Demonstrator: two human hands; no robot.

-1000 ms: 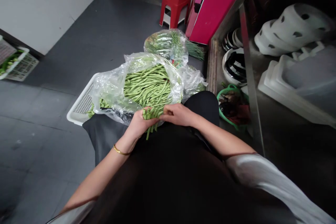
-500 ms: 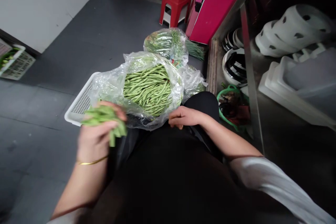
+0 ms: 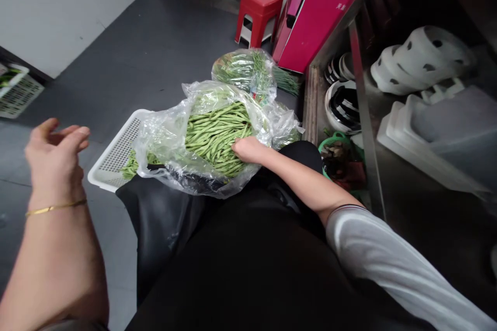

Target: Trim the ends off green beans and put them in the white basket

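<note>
A clear plastic bag (image 3: 163, 134) full of long green beans (image 3: 213, 132) rests against my knees on a white slotted basket (image 3: 116, 152). My right hand (image 3: 248, 149) reaches into the bag, its fingers curled down among the beans; what they hold is hidden. My left hand (image 3: 56, 158) is raised out to the left over the floor, fingers loosely spread, holding nothing. A gold bangle sits on that wrist. Some cut green bean pieces (image 3: 132, 165) lie in the basket beside the bag.
A second bag of beans (image 3: 243, 70) lies behind the first. A red stool (image 3: 259, 10) and a pink cabinet (image 3: 314, 20) stand at the back. A metal shelf (image 3: 359, 88) on the right holds bowls, white trays and a green basket (image 3: 337, 155). Another white basket (image 3: 15, 90) is far left.
My left hand swung its bunch of beans leftward away from the bag and now is empty and spread. My right hand moved from my lap into the bag of beans.
</note>
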